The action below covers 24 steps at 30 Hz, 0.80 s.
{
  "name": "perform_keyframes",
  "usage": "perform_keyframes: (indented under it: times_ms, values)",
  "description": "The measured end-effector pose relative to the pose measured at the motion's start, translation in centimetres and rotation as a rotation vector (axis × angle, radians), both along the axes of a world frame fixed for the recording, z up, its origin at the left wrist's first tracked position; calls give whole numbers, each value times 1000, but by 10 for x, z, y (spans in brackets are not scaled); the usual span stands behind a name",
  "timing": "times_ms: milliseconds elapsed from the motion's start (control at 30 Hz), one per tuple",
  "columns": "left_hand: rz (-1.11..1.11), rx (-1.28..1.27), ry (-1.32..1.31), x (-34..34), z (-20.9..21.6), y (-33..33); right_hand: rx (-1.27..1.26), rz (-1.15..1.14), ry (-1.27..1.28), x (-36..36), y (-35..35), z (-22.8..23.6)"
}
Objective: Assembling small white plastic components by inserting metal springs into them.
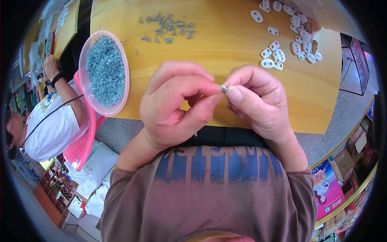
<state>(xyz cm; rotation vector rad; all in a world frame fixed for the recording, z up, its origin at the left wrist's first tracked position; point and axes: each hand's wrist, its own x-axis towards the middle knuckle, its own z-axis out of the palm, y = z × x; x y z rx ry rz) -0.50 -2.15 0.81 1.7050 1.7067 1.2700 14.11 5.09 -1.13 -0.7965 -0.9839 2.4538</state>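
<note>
Over the near part of the wooden table, my left hand (177, 103) and my right hand (260, 103) meet fingertip to fingertip. Between them is a small metal spring (223, 88), pinched by the thumb and forefinger of each hand. Most of the spring is covered by my fingertips. Farther off on the table lies a loose scatter of metal springs (168, 39). To the left, an oval pink basin (125, 74) is heaped with many more small springs. White plastic two-hole pieces (267, 63) lie spread over the far right of the table.
The wooden table (225, 44) ends just beyond my lap. A pink chair (90, 133) stands under the basin's side. At the left another person (56, 125) sits at a separate table. White sacks (96, 165) lie on the floor, and a dark wire rack (356, 66) stands right.
</note>
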Motion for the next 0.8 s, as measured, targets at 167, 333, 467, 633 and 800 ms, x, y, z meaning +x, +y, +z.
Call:
perform_keyframes:
  times_ms: [167, 333, 467, 633, 800]
  values:
    - [-21, -107, -250, -3, -5, 0, -7, 13, 13, 1, -1, 2]
    - [-38, -129, -296, -6, -4, 3, -39, 20, 13, -1, 0, 4]
    - [-140, -225, -199, -12, 9, 7, -20, 84, 20, 1, 1, -1]
    - [-133, -207, -110, -8, 7, 7, -18, 13, -58, -2, 0, 1]
    - [-128, 172, 311, 5, -7, 0, -110, 57, -72, 1, 5, -2]
